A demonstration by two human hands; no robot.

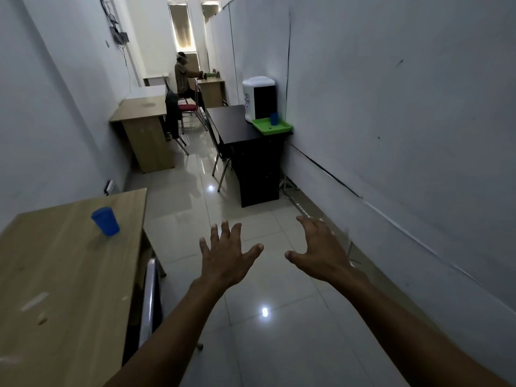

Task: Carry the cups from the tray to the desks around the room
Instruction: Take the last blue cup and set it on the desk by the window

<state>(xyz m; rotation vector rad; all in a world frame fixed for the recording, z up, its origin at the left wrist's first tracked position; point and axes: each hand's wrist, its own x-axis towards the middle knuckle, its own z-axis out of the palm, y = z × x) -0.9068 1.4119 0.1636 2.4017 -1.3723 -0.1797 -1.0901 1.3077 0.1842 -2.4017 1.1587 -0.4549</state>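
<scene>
A blue cup stands upright on the light wooden desk at my near left. Farther down the aisle a green tray sits on a black desk by the right wall, with another blue cup standing on it. My left hand and my right hand both reach forward over the floor with fingers spread, holding nothing. Neither hand touches a cup or a desk.
A white water dispenser stands behind the tray. A second wooden desk lines the left wall, with chairs beside it. A person sits at a far desk. A chair back stands by my near desk. Tiled aisle runs between.
</scene>
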